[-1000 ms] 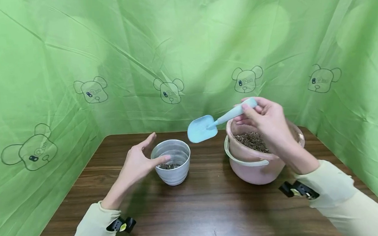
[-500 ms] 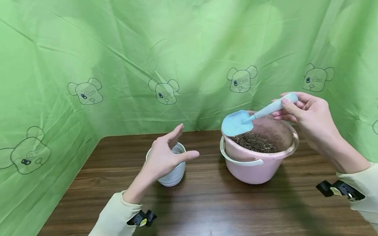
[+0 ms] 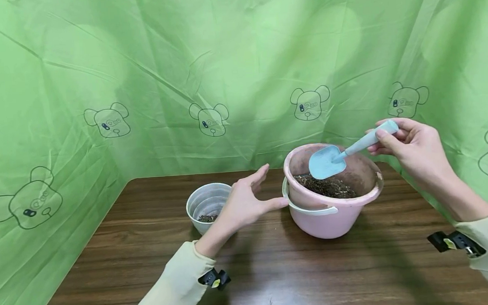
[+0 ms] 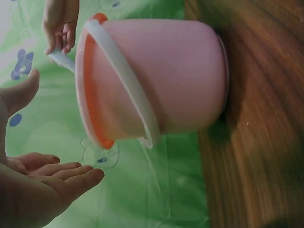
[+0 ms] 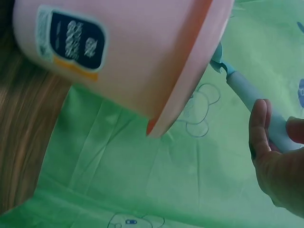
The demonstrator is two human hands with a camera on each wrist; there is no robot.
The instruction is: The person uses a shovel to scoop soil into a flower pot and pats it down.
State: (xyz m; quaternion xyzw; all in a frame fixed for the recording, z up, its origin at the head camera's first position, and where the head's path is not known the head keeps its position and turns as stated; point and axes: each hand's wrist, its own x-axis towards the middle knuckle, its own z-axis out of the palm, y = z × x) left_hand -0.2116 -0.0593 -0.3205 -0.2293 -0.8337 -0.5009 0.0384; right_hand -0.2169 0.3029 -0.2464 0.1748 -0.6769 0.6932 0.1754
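Note:
My right hand (image 3: 415, 146) pinches the pale blue handle of a small shovel (image 3: 327, 162) between thumb and fingers. The shovel's blade hangs over the mouth of a pink bucket (image 3: 330, 222), above the dark soil (image 3: 326, 186) inside. In the right wrist view the shovel's handle (image 5: 247, 92) slants away from the fingers past the bucket's rim. My left hand (image 3: 247, 203) is in the air by the bucket's left side, thumb and fingers spread, holding nothing. Behind its wrist stands a grey-white ribbed pot (image 3: 207, 192) with a little soil at its bottom, partly hidden by the hand.
The bucket's white handle (image 3: 314, 210) hangs down along its near side. Both containers stand on a dark wood-grain table (image 3: 157, 251). A green cloth (image 3: 238, 55) with bear-head drawings encloses the table's back and sides.
My right hand has carried the shovel rightward from between the containers to over the bucket. My left hand has left the pot's rim and moved right, toward the bucket.

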